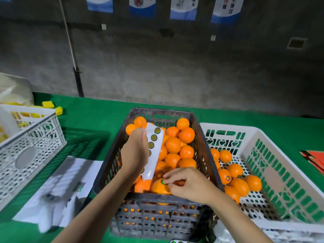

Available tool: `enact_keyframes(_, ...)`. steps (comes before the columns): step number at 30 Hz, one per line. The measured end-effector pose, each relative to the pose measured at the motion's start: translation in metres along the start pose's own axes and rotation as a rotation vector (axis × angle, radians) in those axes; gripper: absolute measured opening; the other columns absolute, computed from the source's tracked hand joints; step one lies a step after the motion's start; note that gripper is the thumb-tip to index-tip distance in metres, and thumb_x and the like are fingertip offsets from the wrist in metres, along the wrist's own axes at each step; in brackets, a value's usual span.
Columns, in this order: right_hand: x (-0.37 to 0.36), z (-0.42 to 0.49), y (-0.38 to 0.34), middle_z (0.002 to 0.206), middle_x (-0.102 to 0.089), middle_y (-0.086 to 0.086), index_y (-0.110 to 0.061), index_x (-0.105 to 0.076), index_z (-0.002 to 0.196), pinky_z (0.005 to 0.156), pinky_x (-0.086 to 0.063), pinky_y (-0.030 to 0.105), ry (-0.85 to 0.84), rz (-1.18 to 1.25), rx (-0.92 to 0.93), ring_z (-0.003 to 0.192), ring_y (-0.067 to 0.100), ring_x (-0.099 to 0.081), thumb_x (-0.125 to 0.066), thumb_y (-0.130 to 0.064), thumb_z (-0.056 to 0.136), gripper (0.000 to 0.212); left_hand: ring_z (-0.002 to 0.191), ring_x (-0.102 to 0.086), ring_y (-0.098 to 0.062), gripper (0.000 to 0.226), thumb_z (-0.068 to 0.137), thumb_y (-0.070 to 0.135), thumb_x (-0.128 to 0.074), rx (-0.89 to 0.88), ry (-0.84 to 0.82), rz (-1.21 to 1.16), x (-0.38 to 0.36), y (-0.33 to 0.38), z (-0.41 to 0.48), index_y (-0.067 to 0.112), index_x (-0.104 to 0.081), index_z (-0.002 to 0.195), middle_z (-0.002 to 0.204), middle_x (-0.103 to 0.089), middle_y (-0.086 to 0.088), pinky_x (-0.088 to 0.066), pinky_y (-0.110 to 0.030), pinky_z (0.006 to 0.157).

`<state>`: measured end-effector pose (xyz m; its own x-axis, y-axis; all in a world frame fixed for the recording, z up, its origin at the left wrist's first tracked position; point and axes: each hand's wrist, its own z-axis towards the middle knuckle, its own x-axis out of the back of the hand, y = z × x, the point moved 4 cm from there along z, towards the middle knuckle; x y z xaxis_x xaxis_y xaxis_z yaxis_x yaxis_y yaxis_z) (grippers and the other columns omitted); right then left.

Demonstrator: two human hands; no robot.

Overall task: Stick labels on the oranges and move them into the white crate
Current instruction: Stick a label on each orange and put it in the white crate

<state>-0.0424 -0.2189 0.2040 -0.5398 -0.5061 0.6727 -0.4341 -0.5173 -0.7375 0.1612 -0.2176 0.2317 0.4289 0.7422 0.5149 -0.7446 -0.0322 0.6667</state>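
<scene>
green cloth (105, 120) covers the table under a dark crate (154, 220) full of oranges (173, 145). over the crate the left hand (134, 151) curls its fingers round a white strip of labels (155, 149). at the crate's near end the right hand (191, 185) pinches a round label (164, 182) down onto one orange (158, 188). just right of the dark crate sits the white crate (228, 126) with more oranges (235, 170) inside.

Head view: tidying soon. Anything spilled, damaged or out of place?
No spill or damage: oranges lie inside the black crate and white crate. Only two yellow pieces sit loose on the table by the left crate.
</scene>
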Motion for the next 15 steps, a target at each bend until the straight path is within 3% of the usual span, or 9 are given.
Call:
enact_keyframes(5,-0.0008,-0.0012,-0.0001,0.138,-0.056,-0.026,-0.043,-0.067,0.125,0.108,-0.039,0.019,-0.109,-0.124,-0.065,0.128,-0.010,-0.046,-0.054,-0.031,0.092,0.038,0.070,-0.063,-0.034,0.029,0.104,0.036,-0.029,0.004,-0.033,0.012,-0.0011,0.0032,-0.0017,0.020,-0.054,0.102,0.085,-0.064,-0.005,-0.052,-0.047,0.069)
enact_keyframes(8,-0.0041,-0.0020,0.0009,0.153,-0.039,-0.027,-0.047,-0.047,0.143,0.110,-0.033,0.021,-0.183,-0.276,-0.069,0.140,-0.003,-0.035,-0.047,-0.050,0.094,0.049,0.073,-0.063,-0.033,0.029,0.105,0.034,-0.031,-0.006,-0.050,0.005,-0.0017,0.0049,-0.0022,0.018,-0.054,0.101,0.084,-0.062,-0.004,-0.052,-0.046,0.069)
enact_keyframes(11,-0.0054,0.0001,0.0002,0.159,-0.031,-0.021,-0.045,-0.034,0.152,0.114,-0.031,0.030,-0.196,-0.397,-0.083,0.145,0.005,-0.030,-0.042,-0.070,0.093,0.064,0.084,-0.062,-0.032,0.030,0.105,0.031,-0.033,0.004,-0.051,0.002,-0.0003,0.0066,-0.0026,0.014,-0.057,0.109,0.098,-0.065,-0.006,-0.050,-0.045,0.075)
enact_keyframes(15,-0.0050,0.0042,0.0027,0.154,-0.040,-0.017,-0.048,-0.032,0.151,0.114,-0.028,0.041,-0.217,-0.424,-0.158,0.142,0.012,-0.033,-0.043,-0.079,0.087,0.071,0.074,-0.060,-0.027,0.028,0.107,0.033,-0.027,0.049,-0.086,-0.006,-0.0059,0.0052,-0.0045,0.017,-0.049,0.098,0.080,-0.059,-0.003,-0.047,-0.040,0.066)
